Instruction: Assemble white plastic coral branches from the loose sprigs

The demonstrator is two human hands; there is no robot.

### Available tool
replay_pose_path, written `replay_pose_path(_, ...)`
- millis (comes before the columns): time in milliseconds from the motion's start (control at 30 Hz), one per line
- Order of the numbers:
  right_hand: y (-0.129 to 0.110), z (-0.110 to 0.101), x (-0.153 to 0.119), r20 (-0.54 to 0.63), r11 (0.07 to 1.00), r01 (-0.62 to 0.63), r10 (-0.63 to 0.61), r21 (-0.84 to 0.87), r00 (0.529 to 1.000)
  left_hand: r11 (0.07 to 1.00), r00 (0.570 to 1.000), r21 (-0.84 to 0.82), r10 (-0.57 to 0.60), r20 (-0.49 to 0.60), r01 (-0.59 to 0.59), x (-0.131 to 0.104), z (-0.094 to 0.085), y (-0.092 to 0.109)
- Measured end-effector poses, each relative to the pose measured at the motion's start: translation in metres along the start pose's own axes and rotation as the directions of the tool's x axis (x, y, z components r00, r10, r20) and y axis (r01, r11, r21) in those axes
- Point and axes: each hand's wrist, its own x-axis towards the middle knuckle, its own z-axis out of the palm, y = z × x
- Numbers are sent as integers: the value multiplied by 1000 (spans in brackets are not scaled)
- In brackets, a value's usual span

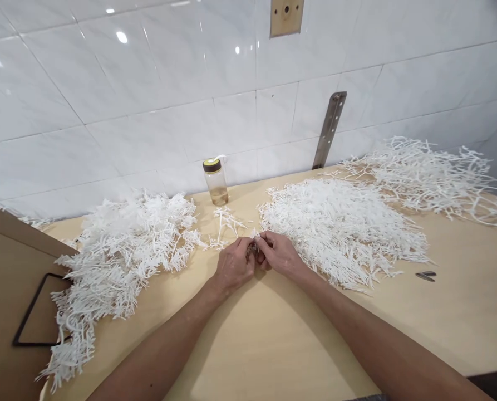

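Note:
My left hand and my right hand meet over the middle of the table, fingers closed together around a small white branched sprig. Only its tip shows; the rest is hidden by my fingers. Just beyond them lie a few loose white branched pieces. To the left spreads a big heap of bushy white sprigs. Close to my right hand is another dense pile of fine white sprigs.
A clear bottle with a dark and yellow lid stands near the tiled wall. Bare white branches lie at the back right. Small metal snips rest on the right. A perforated metal strip leans on the wall. A brown panel borders the left.

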Motion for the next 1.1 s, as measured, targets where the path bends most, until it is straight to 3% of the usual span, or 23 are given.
replay_pose_path(233,-4,0,-6,88,988,122,-113,-95,990,998,998,13,-66,-11,66,-8,-6,-3)
replay_pose_path(400,-3,0,-6,86,974,207,-199,-97,976,994,992,16,-109,-63,110,-5,-7,-4)
replay_pose_path(567,0,1,-5,65,983,182,-181,-6,981,992,991,-3,-123,-46,123,-3,-10,-5)
replay_pose_path(767,-6,2,-8,103,993,97,-103,60,989,997,998,-43,-62,15,62,-3,-7,-8)
replay_pose_path(900,-3,2,-8,128,992,105,-113,64,985,997,997,-68,-48,-64,44,-4,-4,-11)
replay_pose_path(1100,9,4,-2,-2,999,45,-45,6,999,978,975,-206,-82,-207,39,-1,-7,-13)
